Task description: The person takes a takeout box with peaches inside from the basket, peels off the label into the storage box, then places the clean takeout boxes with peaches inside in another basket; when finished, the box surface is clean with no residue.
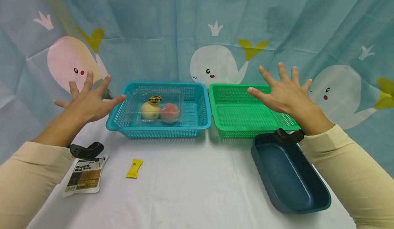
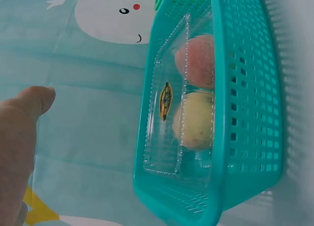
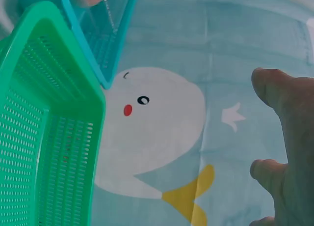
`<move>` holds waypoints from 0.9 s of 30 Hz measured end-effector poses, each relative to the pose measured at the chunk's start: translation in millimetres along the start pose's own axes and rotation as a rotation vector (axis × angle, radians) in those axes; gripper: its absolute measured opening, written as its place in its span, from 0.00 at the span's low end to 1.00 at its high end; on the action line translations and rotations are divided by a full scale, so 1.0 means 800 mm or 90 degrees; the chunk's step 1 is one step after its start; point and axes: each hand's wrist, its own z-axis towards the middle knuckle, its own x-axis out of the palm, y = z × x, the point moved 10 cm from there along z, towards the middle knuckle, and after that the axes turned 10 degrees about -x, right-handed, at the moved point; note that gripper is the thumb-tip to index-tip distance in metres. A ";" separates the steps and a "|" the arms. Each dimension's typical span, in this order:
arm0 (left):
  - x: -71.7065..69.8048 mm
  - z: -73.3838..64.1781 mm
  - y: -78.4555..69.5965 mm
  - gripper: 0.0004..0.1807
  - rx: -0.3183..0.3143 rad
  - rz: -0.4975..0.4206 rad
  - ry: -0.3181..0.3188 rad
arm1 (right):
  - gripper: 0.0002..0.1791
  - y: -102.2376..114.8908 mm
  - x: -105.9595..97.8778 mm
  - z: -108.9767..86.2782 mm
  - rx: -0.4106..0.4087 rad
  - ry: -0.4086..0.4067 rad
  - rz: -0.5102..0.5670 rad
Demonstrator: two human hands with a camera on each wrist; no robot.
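Observation:
My left hand (image 1: 89, 102) is raised with fingers spread, beside the left end of a blue plastic basket (image 1: 163, 133). Inside that basket is a clear plastic box (image 1: 135, 102) with a yellowish round fruit (image 1: 150, 111) and a pinkish, peach-like fruit (image 1: 169, 112). A black and gold sticker (image 2: 166, 101) marks the box's lid. My right hand (image 1: 284, 93), fingers also spread, is up over the right end of a green plastic basket (image 1: 246, 114) with nothing visible in it. Neither hand holds anything.
Below the right forearm lies a dark blue tub (image 1: 286, 174), partly under the sleeve. A flat printed food pouch (image 1: 84, 176) rests near the left forearm, with a small yellow packet (image 1: 134, 168) to its right. A whale-print curtain (image 1: 154, 51) hangs behind the baskets.

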 end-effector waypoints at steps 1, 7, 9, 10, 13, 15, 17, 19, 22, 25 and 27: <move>0.001 -0.001 0.000 0.52 0.002 -0.002 -0.003 | 0.48 0.001 0.000 0.001 -0.001 0.000 0.001; 0.003 -0.008 0.001 0.52 0.019 -0.013 -0.021 | 0.47 0.009 -0.001 0.006 -0.013 -0.011 0.002; 0.004 -0.010 0.002 0.51 0.023 -0.020 -0.029 | 0.47 0.012 -0.001 0.008 -0.015 -0.015 0.000; 0.005 -0.011 0.002 0.51 0.025 -0.024 -0.033 | 0.47 0.013 -0.001 0.008 -0.016 -0.017 -0.002; 0.008 -0.013 0.005 0.51 0.027 -0.039 -0.040 | 0.48 0.016 0.000 0.010 -0.019 -0.023 -0.005; 0.011 -0.014 0.007 0.50 0.029 -0.048 -0.044 | 0.48 0.019 0.000 0.011 -0.021 -0.026 -0.002; 0.014 -0.015 0.009 0.50 0.031 -0.054 -0.045 | 0.47 0.022 0.001 0.012 -0.024 -0.030 0.002; 0.017 -0.016 0.009 0.50 0.034 -0.059 -0.046 | 0.47 0.024 0.001 0.013 -0.026 -0.032 0.004; 0.022 -0.019 0.009 0.50 0.035 -0.061 -0.048 | 0.48 0.030 0.001 0.015 -0.032 -0.039 0.002; 0.027 -0.022 0.011 0.50 0.035 -0.062 -0.050 | 0.48 0.036 0.000 0.017 -0.039 -0.050 -0.002; 0.031 -0.022 0.013 0.50 0.033 -0.062 -0.049 | 0.47 0.039 -0.002 0.019 -0.043 -0.060 -0.001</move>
